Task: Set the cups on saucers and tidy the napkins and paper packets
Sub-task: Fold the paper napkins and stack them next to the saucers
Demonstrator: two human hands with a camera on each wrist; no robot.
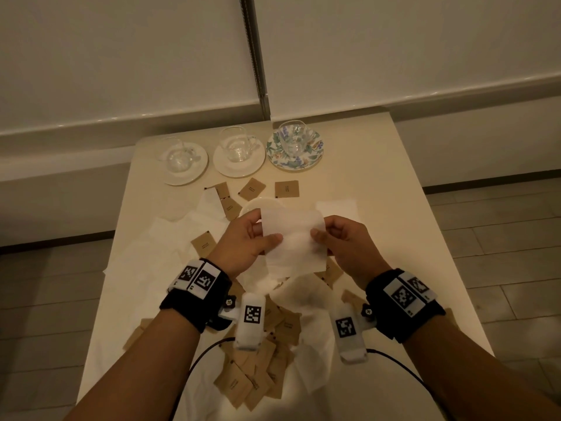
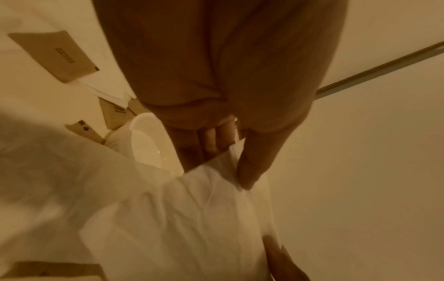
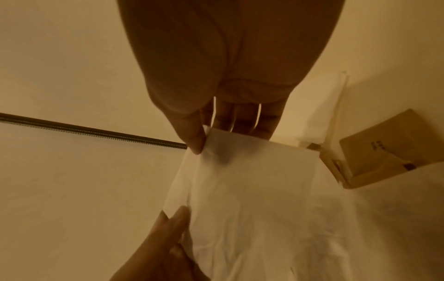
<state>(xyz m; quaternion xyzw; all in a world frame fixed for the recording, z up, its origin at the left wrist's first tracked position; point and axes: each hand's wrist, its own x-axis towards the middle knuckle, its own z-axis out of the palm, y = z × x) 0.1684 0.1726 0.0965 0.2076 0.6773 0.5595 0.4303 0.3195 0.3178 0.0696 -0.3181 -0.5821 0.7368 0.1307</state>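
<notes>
Both hands hold one white napkin (image 1: 293, 238) up above the middle of the table. My left hand (image 1: 252, 235) pinches its left edge between thumb and fingers, and my right hand (image 1: 337, 235) pinches its right edge. The left wrist view shows the same napkin (image 2: 192, 218) under my left thumb (image 2: 252, 167); the right wrist view shows the napkin (image 3: 252, 190) under my right thumb (image 3: 194, 140). Three glass cups stand on saucers at the far edge: left (image 1: 179, 153), middle (image 1: 238, 145), and right on a floral saucer (image 1: 312, 159). Brown paper packets (image 1: 258, 369) lie scattered.
An empty white saucer (image 1: 258, 205) lies just beyond the held napkin. More white napkins (image 1: 170, 238) are spread across the left side of the cream table (image 1: 394, 208). A folded napkin (image 1: 337, 206) lies to the right. Floor lies beyond both table sides.
</notes>
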